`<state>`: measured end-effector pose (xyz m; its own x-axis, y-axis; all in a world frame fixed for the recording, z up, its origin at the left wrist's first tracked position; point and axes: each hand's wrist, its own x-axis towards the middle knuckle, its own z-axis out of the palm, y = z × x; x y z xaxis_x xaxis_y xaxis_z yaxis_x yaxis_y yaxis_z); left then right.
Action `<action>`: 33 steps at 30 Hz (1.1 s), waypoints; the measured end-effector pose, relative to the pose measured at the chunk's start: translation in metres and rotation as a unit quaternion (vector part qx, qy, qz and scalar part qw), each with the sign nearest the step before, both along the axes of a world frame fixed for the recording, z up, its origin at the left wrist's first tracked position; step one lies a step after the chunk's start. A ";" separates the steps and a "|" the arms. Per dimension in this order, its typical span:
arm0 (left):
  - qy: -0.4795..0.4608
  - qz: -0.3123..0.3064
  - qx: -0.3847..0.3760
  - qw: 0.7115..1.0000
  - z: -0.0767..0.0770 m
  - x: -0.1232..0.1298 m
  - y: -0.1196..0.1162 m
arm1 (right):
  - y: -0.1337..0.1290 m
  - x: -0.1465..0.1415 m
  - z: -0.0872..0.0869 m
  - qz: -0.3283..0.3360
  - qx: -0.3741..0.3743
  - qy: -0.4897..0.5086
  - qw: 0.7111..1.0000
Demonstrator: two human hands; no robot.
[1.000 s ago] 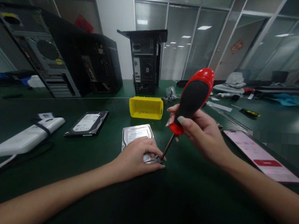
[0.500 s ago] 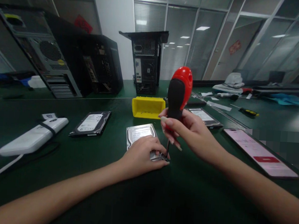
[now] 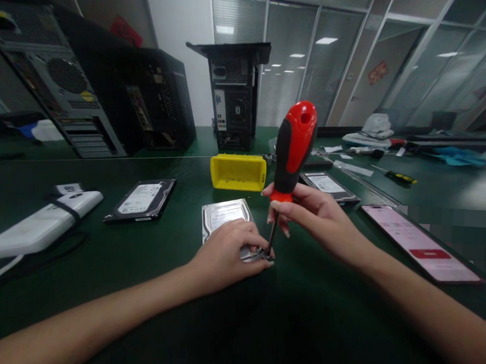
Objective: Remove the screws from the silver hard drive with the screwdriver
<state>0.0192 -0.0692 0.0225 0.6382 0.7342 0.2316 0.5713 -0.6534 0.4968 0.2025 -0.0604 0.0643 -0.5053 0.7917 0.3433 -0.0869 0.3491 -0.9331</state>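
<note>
A silver hard drive (image 3: 225, 209) lies on the dark green table in front of me, partly covered by my left hand (image 3: 233, 247). That hand grips the drive's near right corner, thumb along the near edge and fingers over the top. My right hand (image 3: 307, 210) is closed round the lower handle of a red and black screwdriver (image 3: 297, 144). It stands nearly upright, tilted a little to the right. Its shaft reaches down to the drive's near right corner by my left fingertips, where the tip's exact contact is hidden.
Behind the drive sits a yellow bin (image 3: 238, 173). Two more hard drives lie left (image 3: 141, 199) and right (image 3: 329, 186). A power strip (image 3: 43, 222) is at left, a phone (image 3: 422, 242) at right. Computer cases (image 3: 234, 99) stand at the back; another screwdriver (image 3: 395, 175) lies far right.
The screwdriver handle has turned, showing more red, and my right fingers have shifted lower on it with the grip changed. My left hand still holds the drive; the view has shifted slightly.
</note>
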 end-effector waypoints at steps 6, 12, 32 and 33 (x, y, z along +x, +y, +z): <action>-0.005 0.005 0.000 1.000 -0.003 0.000 0.002 | -0.010 -0.012 -0.002 -0.045 0.012 0.060 0.997; 0.004 0.003 -0.001 1.000 -0.006 0.001 0.004 | -0.013 -0.018 -0.007 -0.061 0.017 0.080 0.995; 0.018 -0.006 0.023 1.000 -0.004 -0.001 0.004 | -0.003 -0.015 -0.016 -0.041 0.016 0.041 0.998; 0.021 -0.005 0.024 0.999 -0.003 -0.001 0.004 | -0.003 -0.016 -0.016 -0.046 0.024 0.042 0.998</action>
